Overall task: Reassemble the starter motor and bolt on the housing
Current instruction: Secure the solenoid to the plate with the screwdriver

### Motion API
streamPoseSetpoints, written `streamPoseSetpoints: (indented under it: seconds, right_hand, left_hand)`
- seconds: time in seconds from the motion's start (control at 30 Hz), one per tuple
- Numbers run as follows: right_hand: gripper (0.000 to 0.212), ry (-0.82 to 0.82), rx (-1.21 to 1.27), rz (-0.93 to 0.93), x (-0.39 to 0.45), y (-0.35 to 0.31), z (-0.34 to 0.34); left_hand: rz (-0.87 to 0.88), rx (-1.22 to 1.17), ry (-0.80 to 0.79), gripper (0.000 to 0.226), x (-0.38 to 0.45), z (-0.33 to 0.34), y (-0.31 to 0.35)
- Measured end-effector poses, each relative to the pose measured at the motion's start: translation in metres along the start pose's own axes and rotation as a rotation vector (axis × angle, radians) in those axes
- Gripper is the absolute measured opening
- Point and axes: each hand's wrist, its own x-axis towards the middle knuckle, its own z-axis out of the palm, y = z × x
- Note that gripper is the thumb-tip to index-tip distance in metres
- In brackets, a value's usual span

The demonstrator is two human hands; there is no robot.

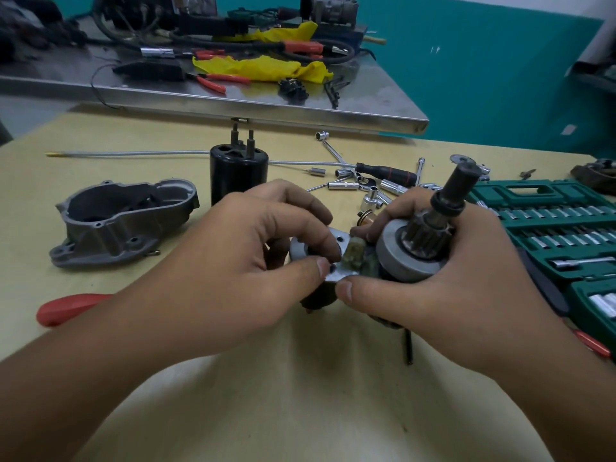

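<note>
Holding the starter drive assembly (413, 248) in my right hand (443, 278), I pinch its silver plate (333, 261) with my left hand (260, 261). Both grips are closed above bare tan surface (300, 395); the housing (123, 218) lies well left.

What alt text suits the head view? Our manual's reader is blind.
Both hands hold a starter drive assembly over a tan table: left hand, right hand. A grey housing lies left, a green socket set right.

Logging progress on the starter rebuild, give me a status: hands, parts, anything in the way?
Left hand pinches the metal plate; right hand grips the drive gear assembly. Housing sits apart on the table, not fitted. Nothing between them.
</note>
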Motion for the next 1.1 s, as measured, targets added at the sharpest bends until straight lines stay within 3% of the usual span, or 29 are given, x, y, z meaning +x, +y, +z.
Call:
streamPoseSetpoints:
  seconds: [0.17,0.4,0.63,0.93,1.1]
  right_hand:
    - [0.042,0.000,0.020,0.000,0.000,0.000,0.000]
    - [0.039,0.026,0.026,0.008,0.000,0.002,0.000]
    - [0.039,0.044,0.008,0.018,-0.002,-0.001,0.002]
    - [0.037,0.131,0.006,0.042,-0.007,-0.009,0.014]
    - [0.036,0.119,0.014,0.026,-0.010,-0.014,0.017]
  left_hand:
    - [0.113,0.093,-0.018,0.027,-0.008,0.000,-0.014]
    - [0.220,-0.027,-0.038,0.051,-0.010,0.006,-0.040]
    - [0.314,-0.008,0.063,0.041,-0.012,0.012,-0.046]
    - [0.340,0.196,0.270,0.035,-0.019,0.026,-0.037]
    - [0.313,0.219,0.276,0.028,-0.021,0.021,-0.033]
